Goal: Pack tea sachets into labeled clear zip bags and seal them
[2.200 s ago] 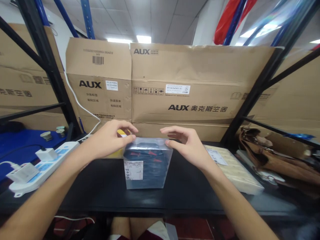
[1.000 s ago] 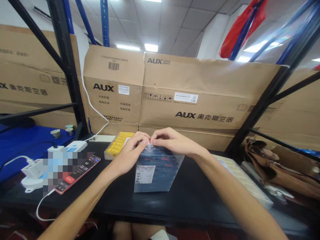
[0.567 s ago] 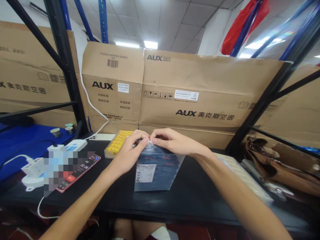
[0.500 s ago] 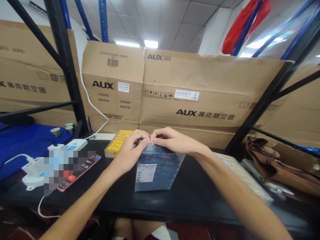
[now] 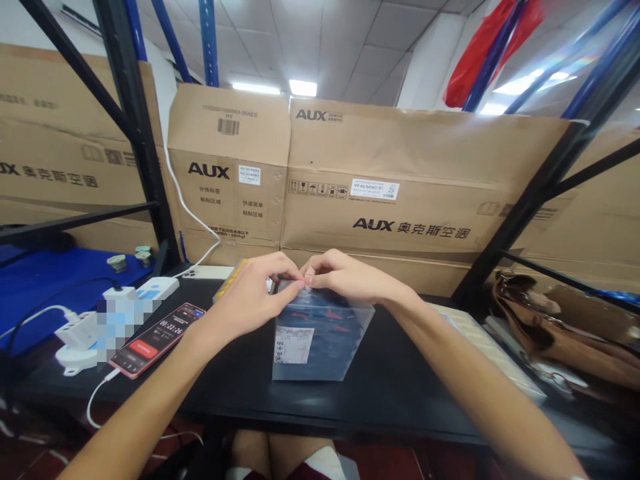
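A clear plastic box (image 5: 320, 363) stands upright on the black table, filled with dark blue packets with small red marks. A white label (image 5: 294, 345) with black characters is on its near face. Above the top of the box, my left hand (image 5: 263, 283) pinches its thumb and forefinger at the clear plastic. Fingertips of my right hand (image 5: 345, 275) are pinched at the same spot, touching or nearly touching the left ones. The fingers hide the exact bit of plastic between them.
Behind my left hand lies a clear case of yellow items (image 5: 231, 283). To the left are a phone (image 5: 150, 343) on a cable and a white power strip (image 5: 80, 357). A pale flat tray (image 5: 500, 360) and brown bag (image 5: 550, 340) lie right. Cardboard sheets (image 5: 425, 147) stand behind.
My left hand has shifted slightly, its wrist now covering more of the yellow case. Both hands stay pinched at the top of the box. The view has moved a little.
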The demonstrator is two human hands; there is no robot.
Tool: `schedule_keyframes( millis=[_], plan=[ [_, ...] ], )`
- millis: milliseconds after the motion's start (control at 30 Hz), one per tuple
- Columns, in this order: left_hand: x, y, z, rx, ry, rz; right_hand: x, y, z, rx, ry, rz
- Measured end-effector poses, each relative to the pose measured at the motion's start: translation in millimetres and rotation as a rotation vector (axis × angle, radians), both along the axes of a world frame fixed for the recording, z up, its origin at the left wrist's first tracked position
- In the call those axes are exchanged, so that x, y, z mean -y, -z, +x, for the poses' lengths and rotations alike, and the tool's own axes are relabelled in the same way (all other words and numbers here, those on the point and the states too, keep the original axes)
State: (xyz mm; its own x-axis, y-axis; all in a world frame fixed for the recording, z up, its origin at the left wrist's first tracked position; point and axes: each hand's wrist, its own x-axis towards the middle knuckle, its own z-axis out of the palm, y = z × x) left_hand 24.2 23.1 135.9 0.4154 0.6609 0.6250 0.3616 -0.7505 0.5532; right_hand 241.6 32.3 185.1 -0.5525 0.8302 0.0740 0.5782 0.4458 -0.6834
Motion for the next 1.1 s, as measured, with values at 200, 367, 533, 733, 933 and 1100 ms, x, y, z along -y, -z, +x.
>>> schedule_keyframes(
  millis=[200,367,533,733,933,1100],
  plan=[
    [3.6,-10.6,-4.1,-0.048,0.035,-0.052,4.6,0.1,3.4,-0.126,-0.123,-0.039],
    [12.3,-14.1,-3.7,-0.072,-0.025,-0.086,5.6,1.1,1.4,-0.216,-0.102,-0.099],
    [5.6,-8.9,-3.0,0.014,0.050,-0.346,4.9,1.6,-0.6,-0.248,-0.067,-0.123],
    [5.9,1.6,5.9,0.279,0.192,-0.582,4.7,3.1,2.4,-0.197,-0.062,-0.074],
    [6.0,10.2,11.8,0.395,0.204,-0.643,9.3,3.1,2.8,-0.128,-0.082,-0.001],
    [4.6,8.4,12.4,0.341,0.125,-0.549,9.9,1.1,1.4,-0.172,-0.092,-0.026]
  ],
)
